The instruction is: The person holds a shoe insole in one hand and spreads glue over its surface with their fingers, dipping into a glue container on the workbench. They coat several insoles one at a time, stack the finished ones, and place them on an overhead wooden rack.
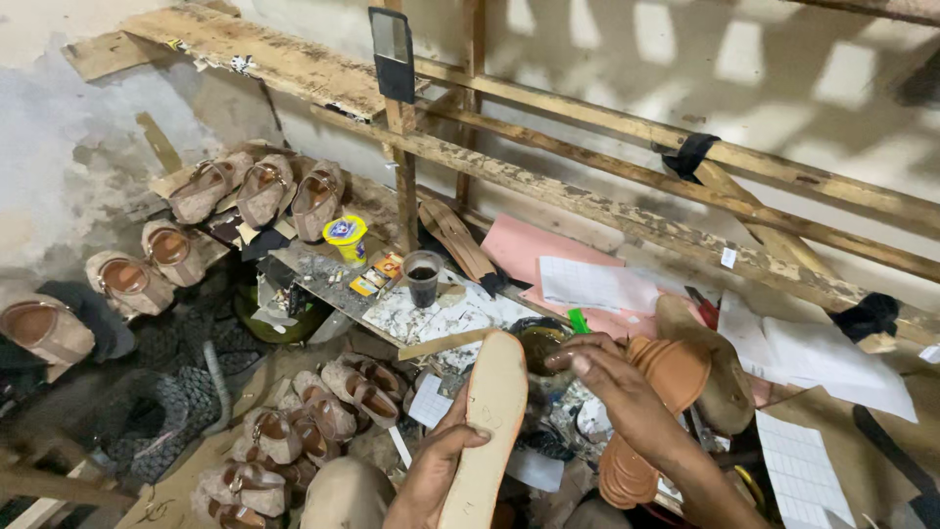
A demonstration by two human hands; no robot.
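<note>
While a rough timber frame (627,196) spans the wall behind and takes up most of the view, the work itself sits low in the foreground. Below the frame a cluttered tabletop (431,313) carries pink and white paper sheets (587,284), a dark cup (423,276), a yellow-lidded tub (346,238) and an open tin of glue (537,345) with a green-handled tool in it. To the left, finished tan sandals on a shelf (259,191) stand in a row, and a second heap of sandals (304,421) lies on the floor, so a good many pairs look already assembled.

The left hand (436,470) has its fingers closed around a pale insole (487,431), held upright on its edge just in front of the glue tin; its bare face is turned toward the camera and shows no strap or upper attached. The right hand (612,387) reaches across above it, fingers (573,358) partly curled with the tips near the tin's rim; whether they pinch anything I cannot tell. Beside that wrist lies a stack of orange-brown soles (646,421), one resting higher by the forearm.

Judging from this, the piece in hand is at an early stage, with gluing and joining to a sole left, and the stack suggests several more remain.
</note>
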